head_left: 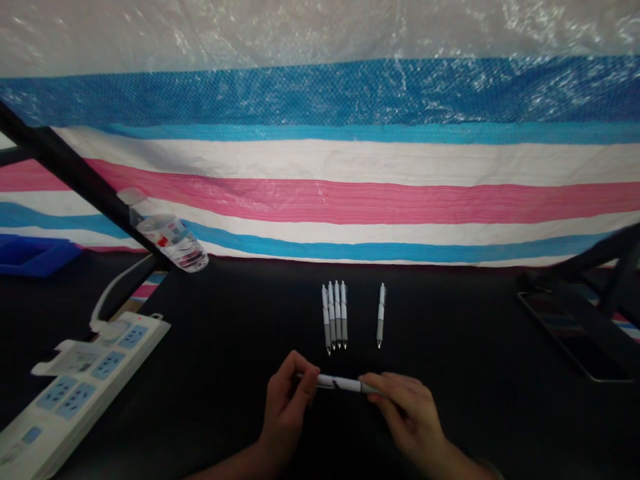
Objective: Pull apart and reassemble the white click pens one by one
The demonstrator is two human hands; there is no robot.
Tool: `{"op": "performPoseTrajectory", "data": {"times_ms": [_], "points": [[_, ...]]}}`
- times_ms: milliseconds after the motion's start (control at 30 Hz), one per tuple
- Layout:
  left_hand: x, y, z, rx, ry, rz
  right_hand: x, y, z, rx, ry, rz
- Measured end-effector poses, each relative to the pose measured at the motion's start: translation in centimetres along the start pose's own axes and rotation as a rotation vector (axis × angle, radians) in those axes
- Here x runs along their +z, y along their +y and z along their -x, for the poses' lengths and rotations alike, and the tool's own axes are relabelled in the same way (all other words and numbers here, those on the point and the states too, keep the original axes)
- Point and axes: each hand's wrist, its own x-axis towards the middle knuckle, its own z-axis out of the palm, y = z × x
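A white pen (pixel 340 383) with a grey grip lies level between my two hands, above the black table near its front. My left hand (pixel 290 403) pinches its left end between thumb and fingers. On the grey end at the right, my right hand (pixel 407 407) is closed, its fingers hiding the tip. Beyond my hands, several matching pens (pixel 337 317) lie side by side, grey ends toward me. A single pen (pixel 381 315) of the same kind lies apart to their right, tip toward me.
At the left sits a white power strip (pixel 85 387) with a plug and cable in it. Behind it are a water bottle (pixel 173 240) against a black bar and a blue tray (pixel 37 257). A dark phone (pixel 573 337) lies at the right. Striped sheeting (pixel 350 200) hangs behind the table.
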Motion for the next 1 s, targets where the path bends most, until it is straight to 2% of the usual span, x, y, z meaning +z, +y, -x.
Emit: {"op": "performPoseTrajectory", "data": {"times_ms": [67,100,200,267,333,500,633,767,900,1000], "points": [[0.2,-0.2,0.0,-0.082,0.012,0.08,0.1,0.3,0.2,-0.095,0.039,0.04],[0.3,-0.3,0.0,-0.101,0.02,0.107,0.1,0.4,0.3,-0.08,0.035,0.048],[0.3,-0.6,0.0,-0.108,0.063,0.126,-0.1,0.5,0.1,0.159,-0.074,-0.005],[0.2,-0.9,0.0,-0.107,0.08,0.12,-0.5,0.4,-0.2,0.343,-0.191,-0.131],[0.1,-1.0,0.0,-0.097,0.084,0.107,-0.9,0.2,-0.6,0.449,-0.251,-0.253],[0.0,-1.2,-0.1,-0.061,0.108,0.066,-1.5,-0.3,-1.1,0.486,-0.138,-0.299],[-0.2,-1.2,-0.1,-0.043,0.104,0.046,-1.5,-0.2,-1.1,0.574,-0.219,-0.358],[-0.4,-1.2,-0.2,-0.029,0.103,0.063,-1.4,0.0,-1.2,0.617,-0.152,-0.4],[-0.4,-1.3,-0.3,-0.054,0.121,0.097,-1.3,0.1,-1.3,0.655,-0.191,-0.411],[-0.3,-1.3,-0.3,-0.079,0.111,0.107,-1.3,0.1,-1.3,0.666,-0.16,-0.41]]}}
